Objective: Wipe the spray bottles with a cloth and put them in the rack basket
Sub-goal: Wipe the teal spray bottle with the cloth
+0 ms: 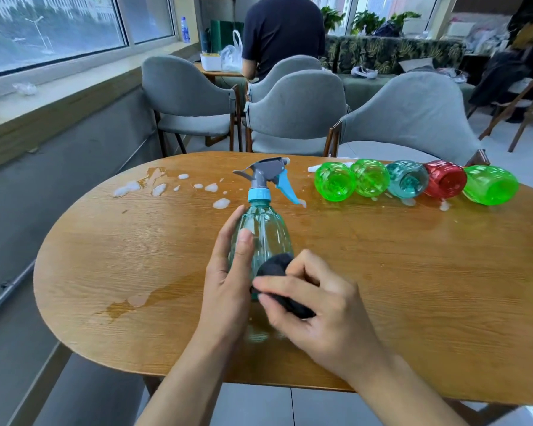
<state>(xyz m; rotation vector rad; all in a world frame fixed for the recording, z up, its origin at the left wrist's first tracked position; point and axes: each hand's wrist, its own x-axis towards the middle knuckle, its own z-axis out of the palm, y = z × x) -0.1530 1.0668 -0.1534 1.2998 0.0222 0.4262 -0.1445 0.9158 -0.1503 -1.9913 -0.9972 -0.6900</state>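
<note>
A teal see-through spray bottle [263, 222] with a grey and blue trigger head stands upright over the middle of the wooden table [105, 259]. My left hand [228, 278] grips its body from the left. My right hand [317, 309] pinches a dark cloth [274, 265] and presses it against the bottle's lower right side. Several more spray bottles lie on their sides in a row at the table's far right: a green bottle [334, 181], a second green bottle [370, 177], a teal bottle [408, 179], a red bottle [445, 179] and a third green bottle [491, 184]. No rack basket is in view.
Foam blobs and spilled liquid [159, 187] lie on the far left of the table, with a wet streak [130, 304] near the left front. Grey chairs [296, 109] stand behind the table. A person in a dark shirt [283, 32] stands at the back.
</note>
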